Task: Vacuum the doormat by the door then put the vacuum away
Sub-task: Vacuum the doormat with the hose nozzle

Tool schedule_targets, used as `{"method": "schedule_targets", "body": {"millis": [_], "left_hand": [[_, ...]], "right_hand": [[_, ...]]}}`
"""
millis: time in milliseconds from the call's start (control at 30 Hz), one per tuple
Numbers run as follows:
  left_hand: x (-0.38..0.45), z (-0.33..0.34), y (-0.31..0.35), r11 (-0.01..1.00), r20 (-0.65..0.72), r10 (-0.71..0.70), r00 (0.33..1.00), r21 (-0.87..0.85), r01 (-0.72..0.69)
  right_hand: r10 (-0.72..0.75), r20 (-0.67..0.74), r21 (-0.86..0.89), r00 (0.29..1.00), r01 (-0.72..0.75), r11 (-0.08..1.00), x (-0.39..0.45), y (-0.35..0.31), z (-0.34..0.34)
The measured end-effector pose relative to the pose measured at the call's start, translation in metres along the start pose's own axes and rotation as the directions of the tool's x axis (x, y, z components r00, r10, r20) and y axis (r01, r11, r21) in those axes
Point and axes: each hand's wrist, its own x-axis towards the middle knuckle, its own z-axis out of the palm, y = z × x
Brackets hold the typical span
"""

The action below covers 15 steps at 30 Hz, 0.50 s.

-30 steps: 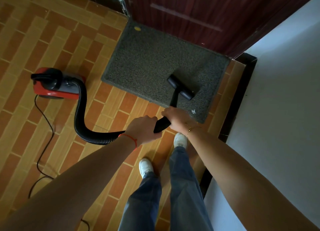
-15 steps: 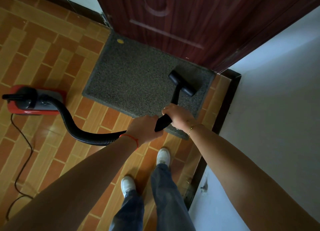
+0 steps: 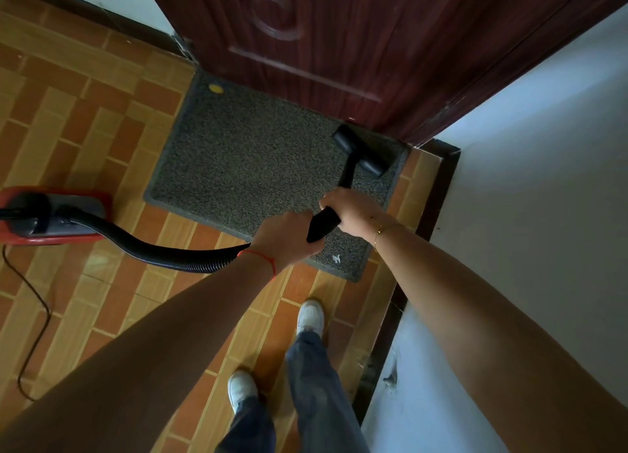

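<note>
A grey speckled doormat (image 3: 251, 167) lies on the floor against the dark red door (image 3: 339, 44). The black vacuum nozzle head (image 3: 361, 155) rests on the mat's far right corner, close to the door. My right hand (image 3: 350, 207) grips the black wand (image 3: 323, 226) just behind the nozzle. My left hand (image 3: 289, 238) holds the wand's rear end where the ribbed black hose (image 3: 163, 248) joins. The hose runs left to the red vacuum body (image 3: 51, 214) on the tiles. A yellow speck (image 3: 215, 88) and a white scrap (image 3: 336, 258) lie on the mat.
The floor is orange-brown tile (image 3: 85, 129). A white wall with dark skirting (image 3: 431, 207) closes the right side. The black power cord (image 3: 37, 316) trails over the tiles at the left. My feet in white shoes (image 3: 309, 316) stand just before the mat.
The nozzle has slid away from me across the mat to its far right corner by the door. Both hands kept their grip and I stepped closer.
</note>
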Motion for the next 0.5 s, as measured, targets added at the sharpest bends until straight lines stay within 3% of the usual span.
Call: {"method": "schedule_targets", "body": {"millis": [500], "left_hand": [[-0.083, 0.018, -0.036, 1.0, 0.091, -0.022, 0.996, 0.007, 0.022]], "right_hand": [[-0.03, -0.002, -0.001, 1.0, 0.03, 1.0, -0.03, -0.081, 0.041]]}}
